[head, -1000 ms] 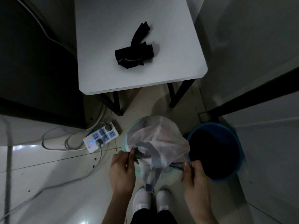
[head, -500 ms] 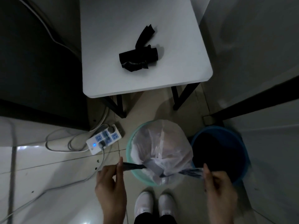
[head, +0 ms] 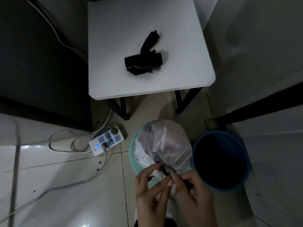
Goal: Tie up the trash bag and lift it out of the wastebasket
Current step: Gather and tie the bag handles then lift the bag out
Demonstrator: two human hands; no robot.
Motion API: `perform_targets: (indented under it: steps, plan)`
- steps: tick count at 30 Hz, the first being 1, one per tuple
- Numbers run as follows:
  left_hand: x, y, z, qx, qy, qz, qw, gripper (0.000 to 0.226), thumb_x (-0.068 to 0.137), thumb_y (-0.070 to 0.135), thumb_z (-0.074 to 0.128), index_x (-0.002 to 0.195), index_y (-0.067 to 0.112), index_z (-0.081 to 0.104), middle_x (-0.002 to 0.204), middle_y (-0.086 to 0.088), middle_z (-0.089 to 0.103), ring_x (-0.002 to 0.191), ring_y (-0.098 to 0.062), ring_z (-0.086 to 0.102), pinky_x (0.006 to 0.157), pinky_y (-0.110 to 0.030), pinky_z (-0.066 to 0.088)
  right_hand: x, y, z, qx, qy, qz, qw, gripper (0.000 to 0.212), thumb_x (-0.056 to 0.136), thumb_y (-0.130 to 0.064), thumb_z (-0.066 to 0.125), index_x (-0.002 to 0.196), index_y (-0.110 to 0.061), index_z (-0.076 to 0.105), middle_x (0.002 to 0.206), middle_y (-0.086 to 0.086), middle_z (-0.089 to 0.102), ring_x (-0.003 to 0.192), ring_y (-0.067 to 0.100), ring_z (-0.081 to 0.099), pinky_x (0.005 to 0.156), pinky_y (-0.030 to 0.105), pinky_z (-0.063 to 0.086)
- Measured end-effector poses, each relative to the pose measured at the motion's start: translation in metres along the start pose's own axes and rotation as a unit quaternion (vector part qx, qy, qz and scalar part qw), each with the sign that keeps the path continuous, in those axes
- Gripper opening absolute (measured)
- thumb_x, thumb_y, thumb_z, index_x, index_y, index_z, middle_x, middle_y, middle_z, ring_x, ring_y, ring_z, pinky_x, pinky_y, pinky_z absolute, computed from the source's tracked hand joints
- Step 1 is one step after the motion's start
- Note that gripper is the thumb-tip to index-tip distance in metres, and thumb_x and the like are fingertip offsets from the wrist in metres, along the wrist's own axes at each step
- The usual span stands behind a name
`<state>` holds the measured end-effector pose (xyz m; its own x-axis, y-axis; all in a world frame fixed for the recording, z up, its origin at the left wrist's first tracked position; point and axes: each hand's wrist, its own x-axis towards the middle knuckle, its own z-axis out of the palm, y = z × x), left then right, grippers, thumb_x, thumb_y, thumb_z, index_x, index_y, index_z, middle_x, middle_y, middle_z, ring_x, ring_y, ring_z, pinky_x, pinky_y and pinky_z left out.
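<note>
A translucent white trash bag, gathered shut at its near side, sits in a pale green wastebasket on the floor. Dark drawstring ends run from the bag's neck toward me. My left hand and my right hand are close together just in front of the basket's near rim. Each pinches a drawstring end, and the ends cross between my fingertips. The knot itself is hidden by my fingers.
A blue wastebasket with a dark liner stands right beside the green one. A white table with a roll of black bags stands behind. A power strip with cables lies on the floor at left. Walls close in on the right.
My hands were spread apart, pulling the drawstrings tight sideways. They have come together in front of the basket, with the string ends crossing between them.
</note>
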<state>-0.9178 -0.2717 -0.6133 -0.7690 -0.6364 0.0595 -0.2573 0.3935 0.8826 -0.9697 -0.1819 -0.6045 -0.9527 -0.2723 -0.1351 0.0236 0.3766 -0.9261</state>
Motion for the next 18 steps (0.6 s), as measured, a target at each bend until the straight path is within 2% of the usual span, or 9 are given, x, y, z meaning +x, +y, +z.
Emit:
perform_targets:
  steps: [3,5,7,9,12,14,16,18]
  plan:
    - [-0.005,-0.008,-0.004,-0.026,-0.113,-0.025,0.993,0.036,0.081,0.030,0.053,0.114,0.044,0.060,0.135,0.026,0.049,0.134,-0.007,0.035,0.100,-0.023,0.041,0.006,0.001,-0.002,-0.034,-0.017,-0.040,0.998,0.021,0.083,-0.050,0.055,0.068,-0.036,0.053,0.058,-0.007,0.056,0.051,0.003,0.052,0.050,0.016,0.043]
    - [-0.009,-0.011,-0.004,-0.014,-0.139,-0.022,0.990,0.053,0.073,0.024,0.057,0.122,0.044,0.053,0.136,0.031,0.045,0.136,-0.005,0.032,0.099,-0.031,0.046,0.008,0.001,-0.001,-0.070,-0.011,-0.073,0.995,0.018,0.083,-0.044,0.056,0.069,-0.032,0.054,0.062,-0.007,0.054,0.058,0.004,0.051,0.055,0.022,0.043]
    - [-0.011,-0.009,-0.001,-0.016,-0.074,-0.049,0.996,0.053,0.068,0.023,0.066,0.117,0.041,0.059,0.129,0.028,0.054,0.129,-0.002,0.042,0.095,-0.031,0.049,0.009,0.001,0.002,-0.090,0.000,-0.113,0.990,0.020,0.083,-0.038,0.058,0.067,-0.027,0.055,0.065,-0.011,0.053,0.065,0.003,0.048,0.059,0.027,0.042]
    - [-0.010,-0.005,0.007,-0.018,0.005,-0.068,0.998,0.043,0.065,0.022,0.073,0.106,0.035,0.068,0.116,0.021,0.066,0.116,0.005,0.052,0.096,-0.022,0.045,0.008,0.000,0.006,-0.108,0.016,-0.139,0.984,0.027,0.085,-0.043,0.056,0.067,-0.023,0.056,0.072,-0.011,0.053,0.072,0.004,0.047,0.063,0.028,0.042]
    - [-0.007,-0.004,0.017,-0.016,0.072,-0.094,0.993,0.043,0.063,0.002,0.078,0.096,0.029,0.072,0.099,0.007,0.074,0.108,0.010,0.055,0.095,-0.013,0.043,0.009,-0.002,0.008,-0.122,0.027,-0.137,0.983,0.021,0.084,-0.053,0.052,0.076,-0.033,0.053,0.088,-0.017,0.050,0.085,0.001,0.047,0.072,0.024,0.041]
    - [-0.004,-0.002,0.020,-0.029,0.091,-0.131,0.987,0.059,0.059,-0.012,0.078,0.093,0.035,0.072,0.096,0.006,0.074,0.107,0.011,0.055,0.088,-0.007,0.044,0.009,0.001,0.006,-0.101,0.027,-0.110,0.988,0.017,0.080,-0.054,0.055,0.089,-0.039,0.055,0.102,-0.022,0.053,0.099,0.000,0.049,0.082,0.024,0.042]
    - [0.000,0.001,0.020,-0.030,0.102,-0.134,0.985,0.064,0.056,-0.014,0.078,0.092,0.039,0.071,0.094,0.009,0.071,0.102,0.014,0.057,0.082,-0.005,0.045,0.009,0.007,0.002,-0.084,0.001,-0.082,0.993,0.029,0.081,-0.048,0.055,0.109,-0.041,0.053,0.122,-0.025,0.049,0.117,0.004,0.045,0.096,0.022,0.036]
    - [0.005,0.003,0.017,-0.018,0.107,-0.108,0.988,0.060,0.054,-0.014,0.079,0.093,0.031,0.071,0.092,0.003,0.072,0.096,0.014,0.059,0.078,-0.002,0.045,0.010,0.016,-0.003,-0.113,-0.043,-0.095,0.988,0.046,0.081,-0.037,0.050,0.126,-0.038,0.046,0.136,-0.026,0.040,0.129,0.005,0.036,0.107,0.022,0.025]
